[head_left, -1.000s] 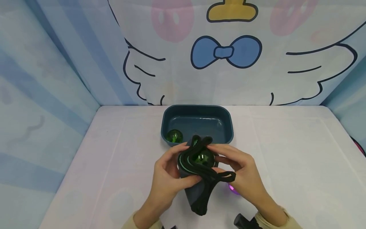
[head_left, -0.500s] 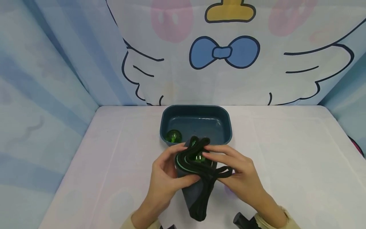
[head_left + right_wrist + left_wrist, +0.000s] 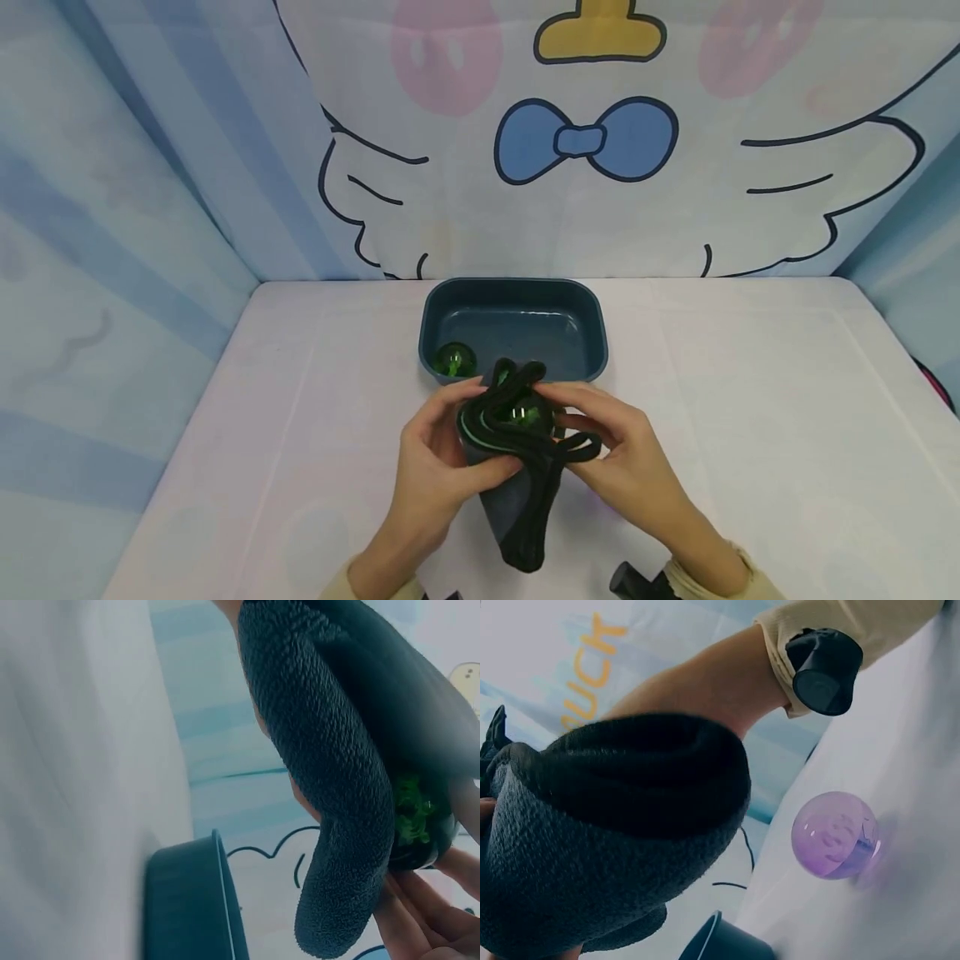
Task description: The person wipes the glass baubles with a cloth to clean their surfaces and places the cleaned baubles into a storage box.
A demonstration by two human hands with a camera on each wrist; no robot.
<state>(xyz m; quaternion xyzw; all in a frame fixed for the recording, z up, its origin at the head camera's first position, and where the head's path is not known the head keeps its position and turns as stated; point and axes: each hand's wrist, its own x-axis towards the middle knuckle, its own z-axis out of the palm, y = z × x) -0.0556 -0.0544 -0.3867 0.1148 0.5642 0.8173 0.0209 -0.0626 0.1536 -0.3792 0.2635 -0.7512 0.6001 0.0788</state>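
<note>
My left hand (image 3: 435, 467) grips a folded dark grey towel (image 3: 517, 517) with thick black edging and a small black loop, the thumb lying across its front. A clear green ball (image 3: 529, 412) with green shapes inside sits in the towel's folds. My right hand (image 3: 626, 437) holds this ball from the right, fingers curled at its side and top. In the right wrist view the ball (image 3: 417, 825) shows between the towel (image 3: 330, 750) and the fingers. Both hands are in front of the basin.
A dark blue plastic basin (image 3: 517, 285) stands at the back of the table, with another green ball (image 3: 455, 359) in its left front corner. A clear purple ball (image 3: 834, 835) lies on the table, mostly hidden under my right hand in the head view. Printed curtains surround the table.
Half a second ago my right fingertips reached over the top of the green ball; now they are drawn back to its right side. Towel and ball have shifted slightly left over the second.
</note>
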